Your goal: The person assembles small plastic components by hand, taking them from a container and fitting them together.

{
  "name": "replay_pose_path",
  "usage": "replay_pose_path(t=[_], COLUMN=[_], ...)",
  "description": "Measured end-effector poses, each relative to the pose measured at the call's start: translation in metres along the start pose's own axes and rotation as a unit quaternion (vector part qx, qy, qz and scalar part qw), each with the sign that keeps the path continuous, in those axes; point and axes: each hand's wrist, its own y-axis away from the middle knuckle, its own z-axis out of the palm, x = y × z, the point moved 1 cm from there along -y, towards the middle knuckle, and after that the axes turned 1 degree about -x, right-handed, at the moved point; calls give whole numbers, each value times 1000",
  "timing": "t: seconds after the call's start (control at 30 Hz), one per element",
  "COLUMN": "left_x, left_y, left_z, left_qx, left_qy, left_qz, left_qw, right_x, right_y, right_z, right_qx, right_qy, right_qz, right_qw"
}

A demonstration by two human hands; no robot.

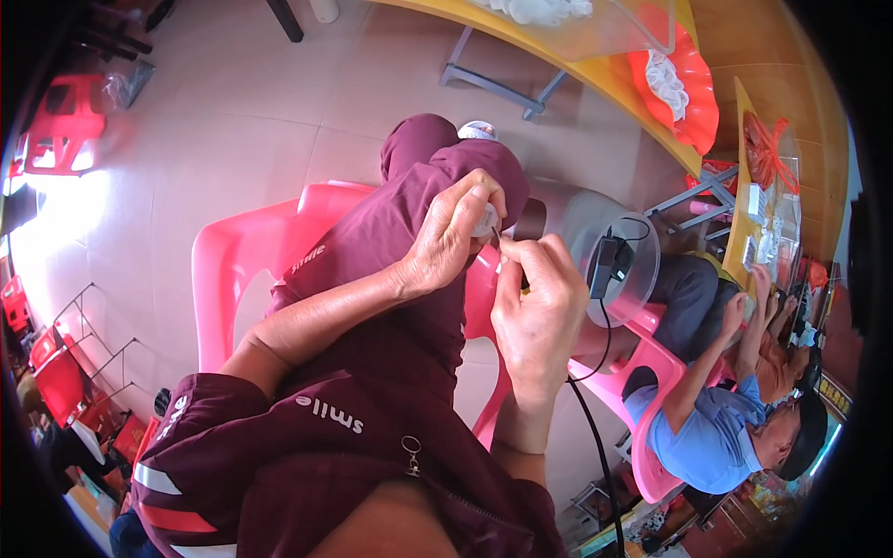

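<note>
Above my lap, my left hand is closed round a small white rounded piece, its fingers curled over the top of it. My right hand pinches a thin dark rod-like thing between thumb and forefinger. The tip of that thin thing meets or nearly meets the white piece; contact is too small to make out. Most of the white piece is hidden by my left fingers. Just beyond my right hand stands a clear plastic tub, with a black power adapter at it.
A black cable runs down beside my right arm. Ahead, a yellow table bears a red scalloped bowl of white pieces and a clear tray. To the right, a person in blue sits on a pink chair.
</note>
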Motion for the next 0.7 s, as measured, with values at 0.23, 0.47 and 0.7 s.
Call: replay_pose_path(t=[0.23,0.47,0.7], left_x=[1,2,-1], left_y=[0,1,1], left_z=[-3,-5,-3], left_qx=[2,-6,-13], left_qy=[34,22,-27], left_qz=[-28,-27,8], left_qw=[999,999,1000], right_x=[2,3,7], right_y=[3,6,6], right_z=[5,11,17], right_qx=[31,52,41], right_qy=[-56,-73,-89], right_qz=[5,-7,9], right_qw=[998,996,995])
